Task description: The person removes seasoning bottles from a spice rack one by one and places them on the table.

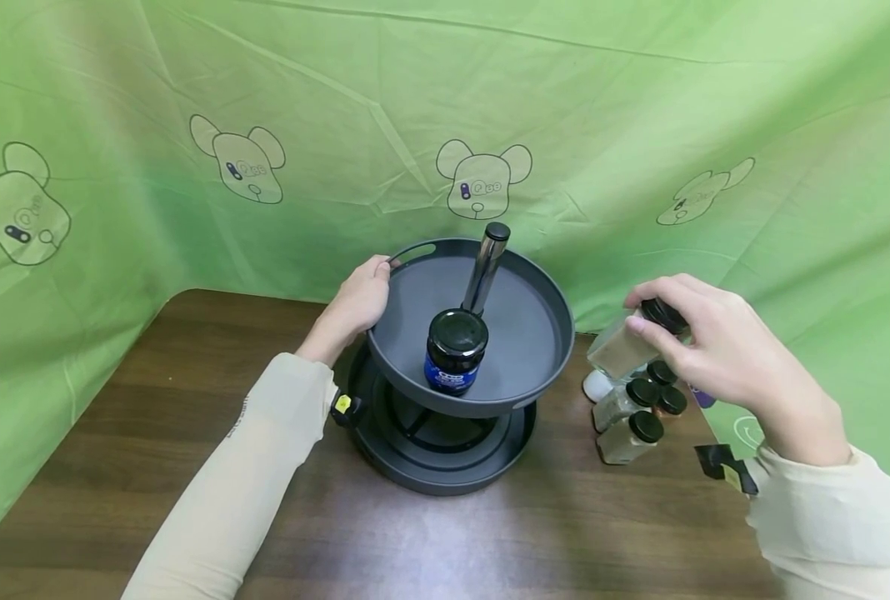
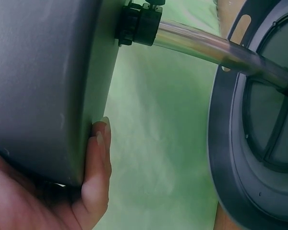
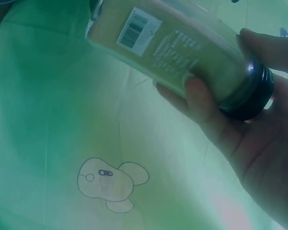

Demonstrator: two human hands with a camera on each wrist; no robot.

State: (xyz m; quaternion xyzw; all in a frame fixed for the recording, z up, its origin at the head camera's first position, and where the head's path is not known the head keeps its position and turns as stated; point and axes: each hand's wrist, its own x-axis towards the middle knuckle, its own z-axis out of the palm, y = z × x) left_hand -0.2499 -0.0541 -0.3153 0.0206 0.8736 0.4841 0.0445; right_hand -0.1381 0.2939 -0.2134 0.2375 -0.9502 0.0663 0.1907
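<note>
In the head view, my left hand [image 1: 357, 298] grips the rim of a grey two-tier turntable tray's upper tier [image 1: 411, 304], beside its handle slot. The left wrist view shows curled fingers [image 2: 97, 175] against that tier's underside. The upper tier sits above the lower tier [image 1: 445, 482] on a shiny metal post [image 1: 484, 275]. A dark-lidded jar with a blue label [image 1: 454, 367] stands on the upper tier. At the right, my right hand [image 1: 722, 350] holds a clear spice jar [image 1: 616, 350] near its black lid, tilted and raised. A barcode label [image 3: 139, 31] shows on this jar.
Several small black-lidded jars [image 1: 628, 439] stand close together on the brown wooden table [image 1: 265, 467], below my right hand. A white round thing [image 1: 597, 385] is beside them. A green curtain with bear faces [image 1: 340, 100] hangs behind and at both sides.
</note>
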